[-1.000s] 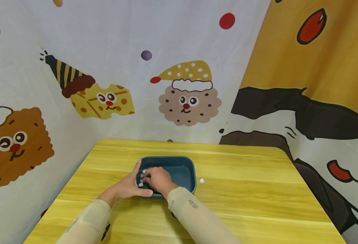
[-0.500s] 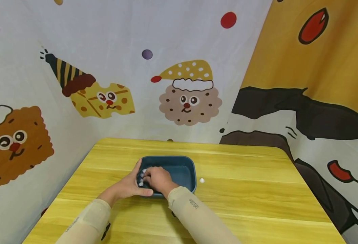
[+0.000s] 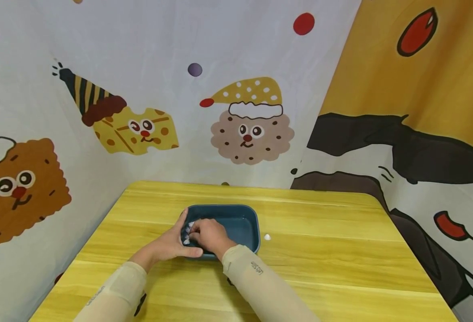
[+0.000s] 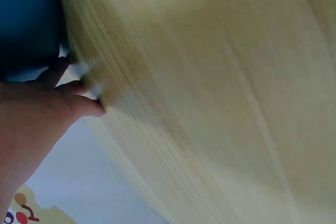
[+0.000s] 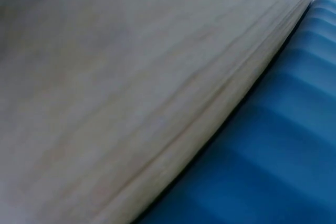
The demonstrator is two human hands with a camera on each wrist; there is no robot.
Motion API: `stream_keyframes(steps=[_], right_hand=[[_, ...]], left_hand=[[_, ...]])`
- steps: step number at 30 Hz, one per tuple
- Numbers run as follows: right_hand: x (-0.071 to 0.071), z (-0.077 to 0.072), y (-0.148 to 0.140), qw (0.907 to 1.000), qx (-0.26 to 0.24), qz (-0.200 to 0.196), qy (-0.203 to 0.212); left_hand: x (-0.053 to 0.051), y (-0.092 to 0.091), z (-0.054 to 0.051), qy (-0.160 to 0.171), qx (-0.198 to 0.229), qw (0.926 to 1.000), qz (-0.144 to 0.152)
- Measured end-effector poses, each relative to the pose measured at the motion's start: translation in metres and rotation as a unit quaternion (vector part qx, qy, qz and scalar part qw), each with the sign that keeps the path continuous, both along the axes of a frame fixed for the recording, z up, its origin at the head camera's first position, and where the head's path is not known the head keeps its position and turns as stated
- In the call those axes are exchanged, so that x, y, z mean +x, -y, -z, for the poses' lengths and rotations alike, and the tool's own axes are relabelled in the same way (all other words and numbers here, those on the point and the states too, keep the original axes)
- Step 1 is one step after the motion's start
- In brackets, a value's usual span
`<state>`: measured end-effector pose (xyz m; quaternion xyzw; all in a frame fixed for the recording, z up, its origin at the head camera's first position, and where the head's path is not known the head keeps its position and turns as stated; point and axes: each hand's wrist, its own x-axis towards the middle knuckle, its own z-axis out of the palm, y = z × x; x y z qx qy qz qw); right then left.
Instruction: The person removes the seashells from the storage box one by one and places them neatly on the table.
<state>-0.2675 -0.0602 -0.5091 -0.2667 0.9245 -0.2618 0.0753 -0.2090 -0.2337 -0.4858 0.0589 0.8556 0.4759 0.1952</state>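
A dark blue rectangular dish (image 3: 242, 230) sits on the wooden table. My left hand (image 3: 168, 243) cups its left end, thumb straight along the front wall and a finger up by the back corner. In the left wrist view my left hand (image 4: 42, 103) has its fingers extended against the dish's side. My right hand (image 3: 210, 235) reaches into the dish, fingers bent, with thumb and forefinger pinching at a row of small white pieces (image 3: 186, 241) along the left wall. The pinched piece is mostly hidden. The right wrist view shows the dish's blue wall (image 5: 283, 145), but no hand.
One small white, cone-like piece (image 3: 267, 237) lies on the table (image 3: 333, 250) just right of the dish. A cloth (image 3: 147, 53) printed with cartoon food hangs behind and beside the table. Light sleeves (image 3: 260, 277) cover both forearms.
Both hands and the dish stay in place. The head view has tilted down very slightly, and the right fingers barely shift among the white pieces.
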Motion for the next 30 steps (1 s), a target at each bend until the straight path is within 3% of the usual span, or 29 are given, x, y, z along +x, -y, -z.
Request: stream_keyframes(steps=[18, 30], right_hand=[[0.0016, -0.0059, -0.0027, 0.9991, 0.014, -0.002, 0.041], [0.0026, -0.0073, -0.0041, 0.999, 0.018, -0.023, 0.033]], left_hand=[[-0.0002, 0.001, 0.0032, -0.001, -0.007, 1.0, 0.002], [0.0022, 0.0011, 0.0006, -0.002, -0.008, 0.9999, -0.008]])
